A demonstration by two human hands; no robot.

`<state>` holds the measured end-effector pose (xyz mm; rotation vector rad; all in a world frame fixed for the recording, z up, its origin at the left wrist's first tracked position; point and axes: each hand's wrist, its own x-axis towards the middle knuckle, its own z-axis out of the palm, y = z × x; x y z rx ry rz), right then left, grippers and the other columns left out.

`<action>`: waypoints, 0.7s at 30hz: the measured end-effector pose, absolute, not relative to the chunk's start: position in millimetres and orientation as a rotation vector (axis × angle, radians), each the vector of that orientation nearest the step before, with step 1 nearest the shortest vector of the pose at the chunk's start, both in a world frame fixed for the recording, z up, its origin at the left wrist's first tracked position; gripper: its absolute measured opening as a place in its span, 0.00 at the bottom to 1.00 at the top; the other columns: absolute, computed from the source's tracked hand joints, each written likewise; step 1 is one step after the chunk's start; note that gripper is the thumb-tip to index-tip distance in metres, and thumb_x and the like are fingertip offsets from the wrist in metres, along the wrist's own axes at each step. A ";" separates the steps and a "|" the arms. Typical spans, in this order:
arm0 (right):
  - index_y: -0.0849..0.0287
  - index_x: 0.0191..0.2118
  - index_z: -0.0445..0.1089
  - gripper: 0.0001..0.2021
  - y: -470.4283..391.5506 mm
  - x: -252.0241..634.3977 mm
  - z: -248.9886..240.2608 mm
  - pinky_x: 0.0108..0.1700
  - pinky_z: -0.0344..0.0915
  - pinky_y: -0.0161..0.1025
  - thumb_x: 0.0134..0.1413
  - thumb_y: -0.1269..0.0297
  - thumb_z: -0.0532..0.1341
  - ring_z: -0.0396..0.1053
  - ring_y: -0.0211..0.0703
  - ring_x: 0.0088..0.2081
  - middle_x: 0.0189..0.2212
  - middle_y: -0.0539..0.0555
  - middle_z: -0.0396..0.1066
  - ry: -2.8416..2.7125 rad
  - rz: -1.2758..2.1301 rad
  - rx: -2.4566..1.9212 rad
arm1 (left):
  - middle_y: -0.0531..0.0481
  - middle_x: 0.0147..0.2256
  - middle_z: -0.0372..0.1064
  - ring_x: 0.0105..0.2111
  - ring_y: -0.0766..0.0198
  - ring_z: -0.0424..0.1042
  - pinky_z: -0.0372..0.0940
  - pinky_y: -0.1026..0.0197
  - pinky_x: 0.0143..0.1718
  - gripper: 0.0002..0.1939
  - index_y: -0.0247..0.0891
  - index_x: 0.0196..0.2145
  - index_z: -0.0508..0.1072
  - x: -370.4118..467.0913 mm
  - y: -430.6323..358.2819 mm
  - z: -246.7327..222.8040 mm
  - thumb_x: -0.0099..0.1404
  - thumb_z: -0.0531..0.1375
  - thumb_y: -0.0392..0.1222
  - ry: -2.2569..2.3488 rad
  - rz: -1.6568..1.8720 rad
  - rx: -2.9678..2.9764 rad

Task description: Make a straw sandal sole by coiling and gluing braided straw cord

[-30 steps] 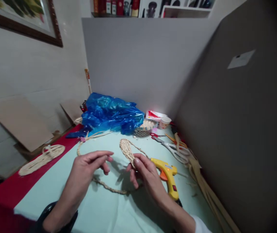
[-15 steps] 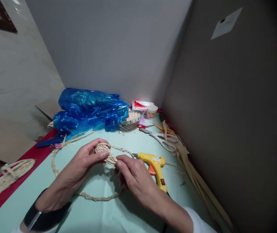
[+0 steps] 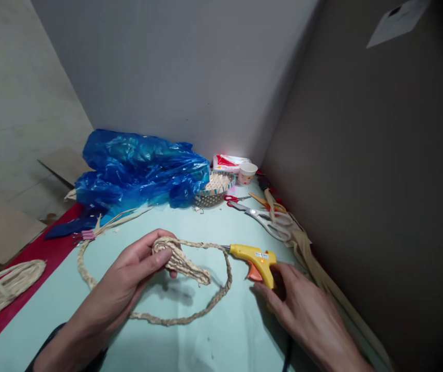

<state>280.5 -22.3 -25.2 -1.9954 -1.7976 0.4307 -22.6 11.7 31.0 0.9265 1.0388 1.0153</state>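
Between the thumb and fingers of my left hand (image 3: 139,268) is a flat oval coil of braided straw cord (image 3: 188,266), its rows lying side by side. From the coil a loose length of braid (image 3: 227,284) loops right and back toward me, then passes under my left arm. My right hand (image 3: 294,299) has its thumb and fingers around the handle of a yellow hot glue gun (image 3: 252,254) with an orange trigger. The gun's nozzle points left, close to the loop of braid. Its lower handle is hidden by my hand.
Scissors with white handles (image 3: 268,222), red-handled scissors (image 3: 234,198) and orange-handled scissors (image 3: 263,201) lie at the back right. Behind are a woven basket (image 3: 211,196), a paper cup (image 3: 246,174) and a blue plastic bag (image 3: 139,170). A straw bundle (image 3: 8,289) lies left; walls stand behind and right.
My right hand has let go of the coil and moved right to the glue gun's handle. My left hand still holds the coil, whose right end now shows. The view has shifted slightly.
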 end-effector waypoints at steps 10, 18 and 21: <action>0.53 0.42 0.67 0.17 -17.7 291.3 -19.2 0.25 0.63 0.41 0.49 0.50 0.62 0.67 0.46 0.21 0.24 0.51 0.71 -1.373 0.786 -1.793 | 0.55 0.27 0.73 0.28 0.67 0.69 0.64 0.69 0.28 0.11 0.43 0.40 0.78 -23.8 13.9 29.7 0.62 0.70 0.48 1.077 1.094 0.991; 0.51 0.38 0.76 0.20 -22.7 277.7 41.6 0.29 0.65 0.43 0.48 0.41 0.70 0.66 0.47 0.27 0.28 0.55 0.71 -0.897 1.260 -1.309 | 0.54 0.29 0.72 0.29 0.68 0.68 0.67 0.69 0.31 0.08 0.42 0.38 0.79 -24.3 17.4 20.8 0.64 0.69 0.47 1.047 1.103 0.957; 0.51 0.41 0.78 0.25 -21.0 261.0 64.0 0.25 0.61 0.43 0.44 0.37 0.71 0.60 0.42 0.19 0.23 0.54 0.71 -0.976 1.374 -1.371 | 0.52 0.33 0.75 0.33 0.66 0.71 0.69 0.68 0.35 0.08 0.43 0.41 0.79 -24.1 18.9 17.1 0.66 0.67 0.48 1.020 1.091 0.922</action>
